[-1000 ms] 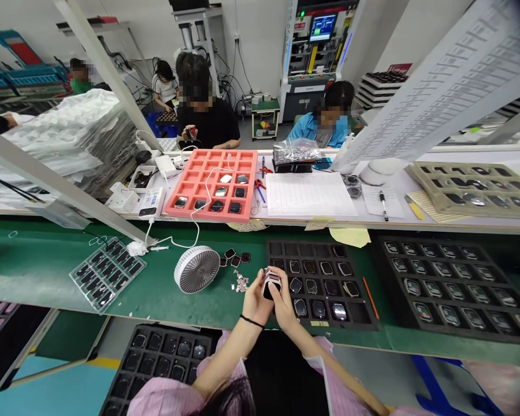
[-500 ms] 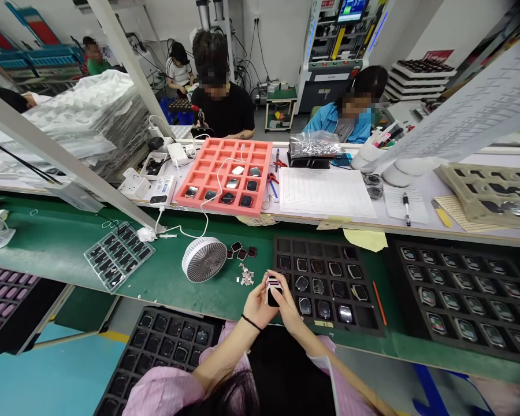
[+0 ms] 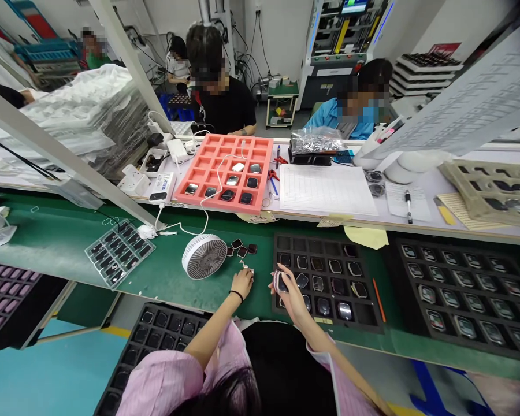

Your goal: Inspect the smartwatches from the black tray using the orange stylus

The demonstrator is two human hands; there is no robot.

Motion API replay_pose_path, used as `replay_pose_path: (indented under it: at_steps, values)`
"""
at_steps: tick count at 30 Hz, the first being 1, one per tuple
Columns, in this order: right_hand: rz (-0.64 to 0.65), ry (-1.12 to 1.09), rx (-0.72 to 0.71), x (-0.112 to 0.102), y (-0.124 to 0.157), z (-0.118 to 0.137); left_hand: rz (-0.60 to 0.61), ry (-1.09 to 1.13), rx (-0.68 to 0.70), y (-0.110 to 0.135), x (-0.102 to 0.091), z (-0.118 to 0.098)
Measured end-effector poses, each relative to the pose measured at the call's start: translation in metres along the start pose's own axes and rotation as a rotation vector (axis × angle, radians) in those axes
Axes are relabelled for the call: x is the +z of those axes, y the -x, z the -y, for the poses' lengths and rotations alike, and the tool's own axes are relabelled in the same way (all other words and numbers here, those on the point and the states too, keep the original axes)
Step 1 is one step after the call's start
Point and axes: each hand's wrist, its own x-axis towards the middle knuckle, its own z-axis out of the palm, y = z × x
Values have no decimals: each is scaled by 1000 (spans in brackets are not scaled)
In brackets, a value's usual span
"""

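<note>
My right hand [image 3: 289, 290] is closed round a smartwatch body [image 3: 281, 282], a small rounded square with a dark face and light rim, held just above the left edge of a black foam tray [image 3: 370, 316]. On the green bench to its left, my left hand [image 3: 242, 282] reaches down with fingers bent together at a small heap of silvery bits [image 3: 244, 264]. Its fingertips cover part of the heap, so whatever they pinch is too small to make out. Several dark square watch screens [image 3: 241, 251] lie loose just behind the heap.
A white round fan [image 3: 204, 257] stands left of the heap. An orange stick [image 3: 379, 300] lies between the foam tray and another filled black tray [image 3: 455, 254]. Behind is a shelf with a pink tray [image 3: 225, 202] and paper sheets [image 3: 325, 188]. Co-workers sit beyond.
My left hand has let go of the watch body and moved left to the silvery bits. My right hand keeps the watch body, now tilted and slightly further right.
</note>
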Motion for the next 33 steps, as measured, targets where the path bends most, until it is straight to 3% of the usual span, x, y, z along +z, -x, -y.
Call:
replay_pose_path:
  at_steps: [4, 8, 12, 17, 21, 26, 33]
  values:
    - [12, -6, -1, 1, 2, -2, 60, -272, 89, -11, 10, 1]
    - [17, -43, 2, 5, 3, 0, 89, -392, 142, -18, 10, -1]
    - [32, -84, -11, 9, 4, 4, 62, -369, 181, -17, 3, -4]
    - [29, -94, -19, 9, 5, 7, -70, -152, 221, -15, -13, -18]
    - [16, -106, -33, 13, 4, 7, -228, 114, 246, -6, -24, -44]
    - [-27, -20, -112, 24, 2, 12, -405, 378, 299, 32, -36, -93]
    - [-29, 113, -268, 40, 13, 24, -483, 601, 389, 80, -51, -148]
